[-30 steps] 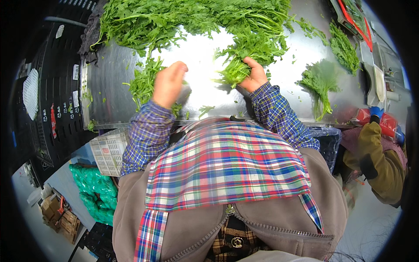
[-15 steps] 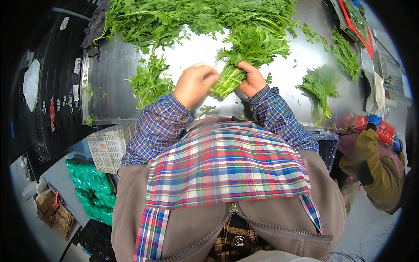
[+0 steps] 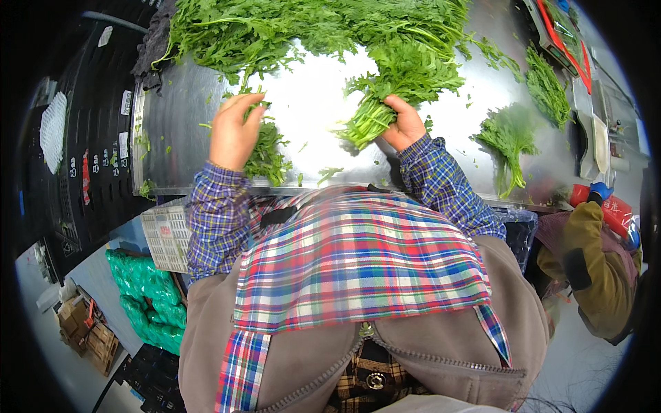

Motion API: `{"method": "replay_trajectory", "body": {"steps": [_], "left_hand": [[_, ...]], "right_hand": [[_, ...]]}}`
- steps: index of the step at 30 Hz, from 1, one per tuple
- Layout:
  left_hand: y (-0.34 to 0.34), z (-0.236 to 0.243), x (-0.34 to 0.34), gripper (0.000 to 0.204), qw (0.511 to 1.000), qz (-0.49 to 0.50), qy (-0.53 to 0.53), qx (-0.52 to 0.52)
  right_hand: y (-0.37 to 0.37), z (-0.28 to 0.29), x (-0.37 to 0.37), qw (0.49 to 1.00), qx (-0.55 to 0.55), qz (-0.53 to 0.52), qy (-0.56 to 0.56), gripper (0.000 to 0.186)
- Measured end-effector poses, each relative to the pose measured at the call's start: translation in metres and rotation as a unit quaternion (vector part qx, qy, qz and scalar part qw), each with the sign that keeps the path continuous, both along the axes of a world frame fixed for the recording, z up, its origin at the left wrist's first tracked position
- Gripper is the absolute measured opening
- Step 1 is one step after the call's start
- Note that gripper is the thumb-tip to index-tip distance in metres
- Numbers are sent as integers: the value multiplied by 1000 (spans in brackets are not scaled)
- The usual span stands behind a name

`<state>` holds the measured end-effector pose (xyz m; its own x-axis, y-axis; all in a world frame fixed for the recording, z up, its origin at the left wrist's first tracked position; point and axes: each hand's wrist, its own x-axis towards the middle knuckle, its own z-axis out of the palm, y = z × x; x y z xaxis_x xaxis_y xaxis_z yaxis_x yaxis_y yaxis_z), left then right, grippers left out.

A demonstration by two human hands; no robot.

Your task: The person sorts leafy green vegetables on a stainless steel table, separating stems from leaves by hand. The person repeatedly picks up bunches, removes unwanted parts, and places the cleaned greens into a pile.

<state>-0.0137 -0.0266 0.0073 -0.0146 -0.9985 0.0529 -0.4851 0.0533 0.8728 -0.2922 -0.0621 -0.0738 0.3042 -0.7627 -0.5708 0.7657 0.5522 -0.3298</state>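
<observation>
My right hand (image 3: 405, 126) is closed round a bunch of leafy greens (image 3: 370, 118), its pale cut stems pointing toward the lower left and its leaves lying up and away. My left hand (image 3: 239, 125) is over a loose heap of greens (image 3: 267, 155) at the left, fingers loosely bent and a little apart, with nothing visibly gripped. A large pile of the same greens (image 3: 310, 20) runs along the far side of the metal table (image 3: 172, 162). Two separate bunches, one (image 3: 506, 148) nearer and one (image 3: 546, 86) farther back, lie at the right.
Black crates (image 3: 89, 138) stand at the left, a white crate (image 3: 164, 234) and green wrapped packs (image 3: 144, 296) below them. A dark cloth (image 3: 151, 48) is at the far left corner, a red-edged device (image 3: 571, 48) at the far right. A co-worker in blue gloves (image 3: 582, 275) holds a red package (image 3: 613, 213).
My left hand has moved away to the left from the held bunch, back over the loose greens, after coming to it half a second ago. My right hand still grips the bunch.
</observation>
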Motion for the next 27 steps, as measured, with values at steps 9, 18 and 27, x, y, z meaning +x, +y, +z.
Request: {"method": "replay_trajectory", "body": {"steps": [9,18,27], "left_hand": [[1,-17,-91,17,977,-156,-143,-7],[7,-23,-78,9,992,-52,2,-119],[7,-6,31,16,966,1,199,163]], "right_hand": [[12,9,10,998,-43,36,41,18],[9,14,11,1000,15,12,-14,26],[5,5,5,999,33,-8,-10,26]]}}
